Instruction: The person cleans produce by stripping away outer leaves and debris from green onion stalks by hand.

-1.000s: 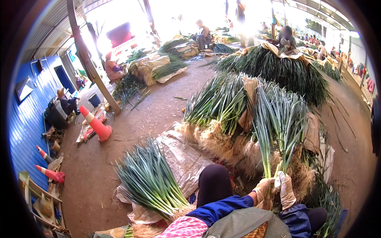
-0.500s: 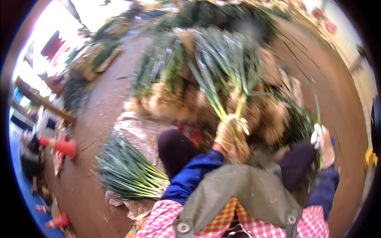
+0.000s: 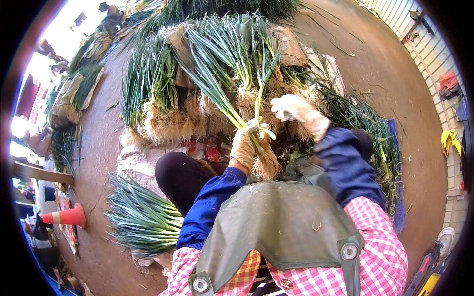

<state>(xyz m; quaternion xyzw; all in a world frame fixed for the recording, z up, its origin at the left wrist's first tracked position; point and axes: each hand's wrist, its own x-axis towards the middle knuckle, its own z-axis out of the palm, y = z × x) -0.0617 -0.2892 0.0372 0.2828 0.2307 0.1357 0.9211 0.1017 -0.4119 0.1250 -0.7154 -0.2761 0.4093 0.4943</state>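
Note:
My gloved left hand [image 3: 244,147] is closed round the pale lower stalks of a few spring onions [image 3: 225,106]. Their green leaves fan up and away, and the tangled roots [image 3: 267,162] hang below the fist, over the apron. A pale peeled strip [image 3: 268,132] sticks out beside the fingers. To the right of them my gloved right hand [image 3: 295,112] is in the air, fingers loosely bent and a little apart, with nothing visible in it. Behind both hands lie bundles of rooted spring onions [image 3: 157,91], leaves pointing away from me.
By my left knee, a pile of cleaned spring onions [image 3: 143,214] rests on a pale sack [image 3: 140,165]. Loose leaves and stalks [image 3: 368,130] are heaped at the right on blue sheeting [image 3: 398,192]. An orange cone [image 3: 66,216] lies at far left; a yellow object [image 3: 449,142] is at far right.
My right hand has come in from the far right, where green leaves showed beside it, to near the held stalks. My left hand keeps its grip. The view has shifted right.

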